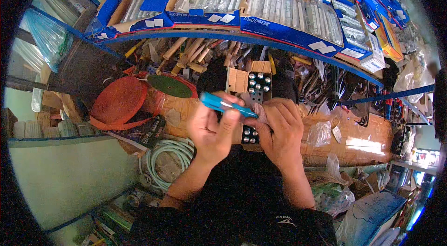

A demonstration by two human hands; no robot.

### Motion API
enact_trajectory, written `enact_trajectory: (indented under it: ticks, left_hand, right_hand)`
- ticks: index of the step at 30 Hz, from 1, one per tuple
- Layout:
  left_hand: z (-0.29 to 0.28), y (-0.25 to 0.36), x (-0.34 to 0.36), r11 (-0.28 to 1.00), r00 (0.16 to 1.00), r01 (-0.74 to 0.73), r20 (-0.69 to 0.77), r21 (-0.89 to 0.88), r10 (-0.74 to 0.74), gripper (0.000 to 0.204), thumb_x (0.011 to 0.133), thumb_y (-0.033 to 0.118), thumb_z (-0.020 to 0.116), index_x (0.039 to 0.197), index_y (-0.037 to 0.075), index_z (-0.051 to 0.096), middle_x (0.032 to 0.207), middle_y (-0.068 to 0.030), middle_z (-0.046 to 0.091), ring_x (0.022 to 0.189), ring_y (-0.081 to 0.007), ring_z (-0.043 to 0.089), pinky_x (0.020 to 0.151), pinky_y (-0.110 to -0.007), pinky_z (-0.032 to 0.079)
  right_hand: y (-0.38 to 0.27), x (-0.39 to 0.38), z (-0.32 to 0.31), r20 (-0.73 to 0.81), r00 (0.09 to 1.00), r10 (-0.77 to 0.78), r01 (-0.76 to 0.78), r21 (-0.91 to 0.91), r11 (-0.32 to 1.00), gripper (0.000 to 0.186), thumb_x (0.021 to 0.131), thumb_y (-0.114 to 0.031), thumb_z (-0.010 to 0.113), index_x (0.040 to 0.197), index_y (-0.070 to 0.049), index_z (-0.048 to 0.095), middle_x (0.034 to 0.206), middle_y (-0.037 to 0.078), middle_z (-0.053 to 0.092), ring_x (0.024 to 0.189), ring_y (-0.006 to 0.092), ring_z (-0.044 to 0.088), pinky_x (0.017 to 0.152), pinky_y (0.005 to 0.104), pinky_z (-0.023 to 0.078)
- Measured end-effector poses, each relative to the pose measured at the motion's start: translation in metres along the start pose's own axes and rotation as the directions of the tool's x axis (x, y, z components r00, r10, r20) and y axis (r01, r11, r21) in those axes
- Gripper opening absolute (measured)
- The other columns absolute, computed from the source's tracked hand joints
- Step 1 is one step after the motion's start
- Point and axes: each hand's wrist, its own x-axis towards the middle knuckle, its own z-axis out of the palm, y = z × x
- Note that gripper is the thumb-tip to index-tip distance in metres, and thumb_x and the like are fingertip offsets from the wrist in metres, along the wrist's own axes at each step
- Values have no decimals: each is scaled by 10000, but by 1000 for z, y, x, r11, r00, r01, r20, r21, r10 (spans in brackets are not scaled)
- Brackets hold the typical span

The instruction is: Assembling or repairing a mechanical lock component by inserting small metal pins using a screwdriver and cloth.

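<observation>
Upright in my left hand's [208, 132] grip is a teal pen-shaped tube [219, 102] with a pale patch on its side. It slants down to the right, its narrow end at a crumpled greyish-pink cloth [260, 113]. My right hand [282, 129] pinches that cloth with its fingers closed; the tube's tip meets the cloth there, partly hidden. Just beneath both hands lies an open cardboard box [237, 80]. It holds a dark tray with several round silver-topped pieces [259, 80], and my hands cover its middle.
Blue cartons [293, 27] of bagged metal parts fill the shelf ahead. Wooden-handled tools [186, 57] lie beneath it. To the left are a red strap roll [121, 101], a green disc [172, 86] and a coiled pale hose [170, 162]. A taped brown package [354, 139] lies right.
</observation>
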Motion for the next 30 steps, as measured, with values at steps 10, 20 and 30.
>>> enact_trajectory:
  ticks: [10, 20, 30]
  left_hand:
    - [-46, -2, 37, 995, 999, 46, -12, -88, -47, 244, 994, 159, 712, 1159, -14, 664, 1155, -147, 702, 978, -208, 691, 857, -345, 543]
    - [6, 7, 33, 918, 865, -223, 500, 328, 31, 271, 868, 199, 829, 1030, -1, 743, 1443, -266, 578, 1237, -327, 661, 1053, -412, 480]
    - [5, -3, 29, 987, 940, -92, 340, 130, 43, 177, 924, 50, 771, 1063, -38, 708, 1189, -142, 671, 1118, -261, 673, 977, -375, 540]
  right_hand:
    - [45, -28, -14, -406, 818, 407, -257, 375, 891, 174, 951, -146, 771, 952, 9, 693, 865, 10, 621, 798, 123, 542, 740, 272, 443]
    - [11, -8, -10, 140, 903, 406, -368, 739, 565, 220, 932, -142, 808, 1046, 32, 738, 897, 16, 691, 828, 83, 597, 744, 245, 483]
    - [3, -23, -7, 206, 869, 450, -480, 570, 667, 144, 968, -76, 743, 1060, 35, 746, 808, 78, 753, 668, 104, 668, 645, 256, 547]
